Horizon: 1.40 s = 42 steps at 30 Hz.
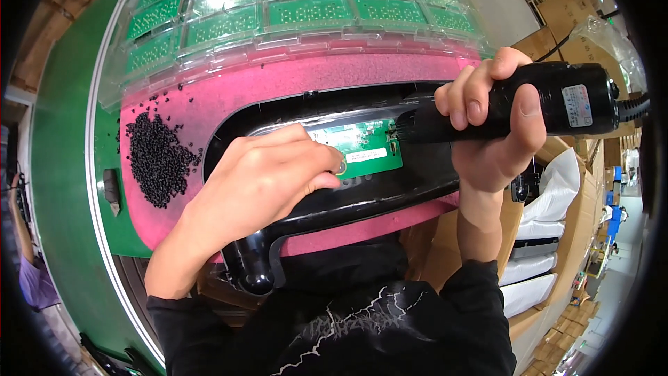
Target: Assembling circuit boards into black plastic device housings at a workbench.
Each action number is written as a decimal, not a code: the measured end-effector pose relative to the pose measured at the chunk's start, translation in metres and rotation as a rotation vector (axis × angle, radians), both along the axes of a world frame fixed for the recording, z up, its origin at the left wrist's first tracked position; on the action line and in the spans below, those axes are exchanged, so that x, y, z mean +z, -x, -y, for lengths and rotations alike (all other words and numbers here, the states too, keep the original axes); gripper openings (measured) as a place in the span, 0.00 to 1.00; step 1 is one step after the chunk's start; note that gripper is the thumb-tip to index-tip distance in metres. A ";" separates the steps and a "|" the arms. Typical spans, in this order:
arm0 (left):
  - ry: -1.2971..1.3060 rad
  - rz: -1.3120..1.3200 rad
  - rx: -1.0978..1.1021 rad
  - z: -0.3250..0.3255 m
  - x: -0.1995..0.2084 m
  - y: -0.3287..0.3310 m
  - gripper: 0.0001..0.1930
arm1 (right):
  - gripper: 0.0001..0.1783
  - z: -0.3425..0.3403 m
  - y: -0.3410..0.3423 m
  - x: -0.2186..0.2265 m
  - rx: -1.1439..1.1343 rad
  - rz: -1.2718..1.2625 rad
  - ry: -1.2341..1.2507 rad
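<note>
A green circuit board [376,161] with a white label lies in a long black plastic housing [327,207]. My left hand [261,179] rests over the board's left part, thumb and forefinger pinched beside a small round metal part [341,166]. Whatever is between those fingertips is hidden. Wrapped around a black electric screwdriver [557,101] is my right hand [494,118]. The driver lies nearly level, its dark front end at the board's right edge; whether the tip touches anything cannot be made out.
Under the housing is a pink mat [202,90], with a heap of small black screw-like pieces [156,160] at left. A small cutter [110,191] lies beside it. Clear trays of green boards [306,10] stand behind. A carton [511,237] with white-wrapped items sits right.
</note>
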<state>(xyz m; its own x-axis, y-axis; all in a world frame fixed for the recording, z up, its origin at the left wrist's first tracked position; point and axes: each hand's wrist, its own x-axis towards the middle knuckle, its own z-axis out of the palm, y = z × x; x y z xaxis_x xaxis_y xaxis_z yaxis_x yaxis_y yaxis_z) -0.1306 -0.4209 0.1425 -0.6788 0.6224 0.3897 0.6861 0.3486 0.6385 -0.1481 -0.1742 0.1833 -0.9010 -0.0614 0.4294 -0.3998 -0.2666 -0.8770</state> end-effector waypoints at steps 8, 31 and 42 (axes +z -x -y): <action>0.140 0.095 0.007 -0.002 -0.001 -0.005 0.09 | 0.19 0.000 0.002 -0.001 0.023 0.019 -0.040; -0.057 0.075 -0.020 -0.001 -0.002 -0.001 0.09 | 0.22 0.019 -0.019 0.030 0.307 -0.129 0.227; -0.133 -0.088 -0.035 0.001 -0.006 -0.002 0.12 | 0.25 0.042 -0.030 0.024 0.304 -0.246 0.294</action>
<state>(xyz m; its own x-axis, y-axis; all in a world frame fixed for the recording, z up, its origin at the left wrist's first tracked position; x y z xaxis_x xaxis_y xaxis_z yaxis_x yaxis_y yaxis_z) -0.1289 -0.4220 0.1362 -0.6169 0.5842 0.5274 0.7520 0.2397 0.6140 -0.1186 -0.2164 0.2076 -0.7305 -0.1504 0.6662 -0.4514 -0.6256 -0.6362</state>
